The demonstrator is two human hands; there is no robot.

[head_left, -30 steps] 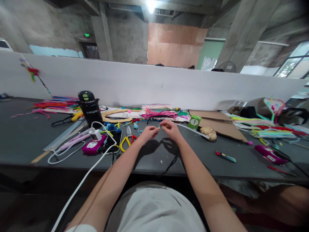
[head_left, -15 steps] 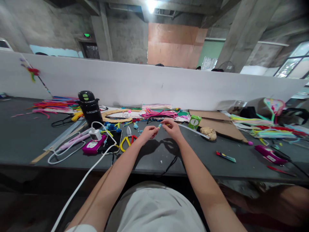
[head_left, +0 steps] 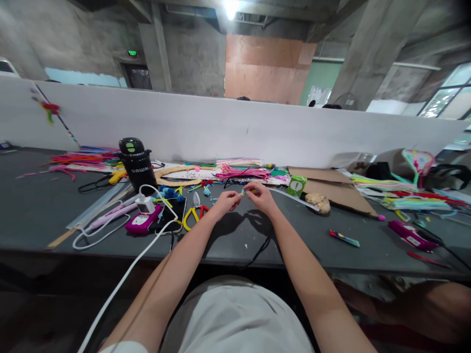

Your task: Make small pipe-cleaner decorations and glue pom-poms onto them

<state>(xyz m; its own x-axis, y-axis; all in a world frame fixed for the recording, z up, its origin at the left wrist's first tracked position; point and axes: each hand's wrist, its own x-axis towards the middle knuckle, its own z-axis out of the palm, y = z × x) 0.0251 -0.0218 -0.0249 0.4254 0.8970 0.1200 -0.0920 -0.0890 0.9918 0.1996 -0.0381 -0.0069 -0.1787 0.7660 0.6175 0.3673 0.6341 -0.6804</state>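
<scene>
Nearest is the pale grey clothing of the person, with 2 forearms reaching forward over the dark grey tabletop. Close to the near edge, between the forearms, a thin black cord runs out toward the right forearm, and a white scrap lies to its left.

Farther in, the 2 hands almost meet above the tabletop. The left hand has its thumb and forefinger pinched on a small yellow-green piece, which sticks out to the right from those fingertips, in the gap between the hands. The right hand comes at it from the right, thumb and forefinger curled close together; I cannot tell whether they touch or grip the piece. So it lies right of the left fingertips and just left of the right ones, with the left hand seemingly nearer. It is too small to show a sure long axis, though the visible part seems to point right and slightly far.

Left of the left hand lie pliers with yellow and red handles, jaws pointing far. At the right stands a green carton. Beyond the hands are pink pipe cleaners, then the white partition.
</scene>
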